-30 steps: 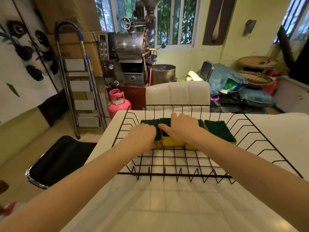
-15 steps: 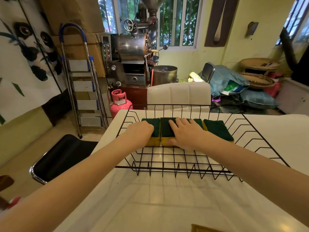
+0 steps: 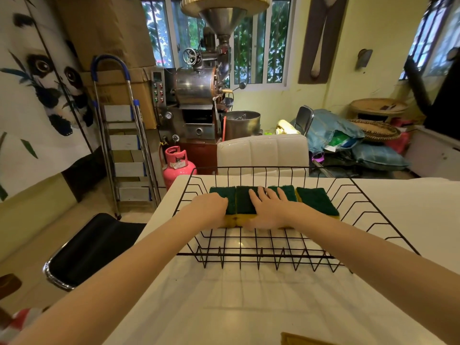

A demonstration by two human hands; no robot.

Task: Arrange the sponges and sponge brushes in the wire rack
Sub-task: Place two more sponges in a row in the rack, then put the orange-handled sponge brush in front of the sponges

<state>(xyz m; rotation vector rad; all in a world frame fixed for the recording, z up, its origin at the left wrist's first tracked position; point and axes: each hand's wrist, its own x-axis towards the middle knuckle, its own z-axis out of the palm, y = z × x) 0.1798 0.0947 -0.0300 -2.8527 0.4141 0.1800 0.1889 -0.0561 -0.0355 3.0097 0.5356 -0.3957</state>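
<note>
A black wire rack [image 3: 249, 256] stands on the white table [image 3: 224, 307]. Along its far side lie several sponges in a row, green tops up and yellow undersides. My left hand [image 3: 211, 207] is curled over the near left end of the leftmost sponge [image 3: 224, 194]. My right hand [image 3: 270, 211] lies flat with fingers spread across the two middle sponges [image 3: 245, 199]. The rightmost sponge [image 3: 317, 200] lies untouched, angled slightly. No sponge brush is in view.
A yellow-brown edge of some object [image 3: 298, 339] shows at the table's near edge. A white chair back [image 3: 261, 153] stands behind the table, a black chair [image 3: 92, 247] to its left. Further back are a stepladder [image 3: 124, 145] and a pink gas cylinder [image 3: 176, 165].
My right hand has turned from pointing left to lying flat with its fingers spread forward. The left sponges now sit closer together in a straighter row. My left hand stays on the leftmost sponge.
</note>
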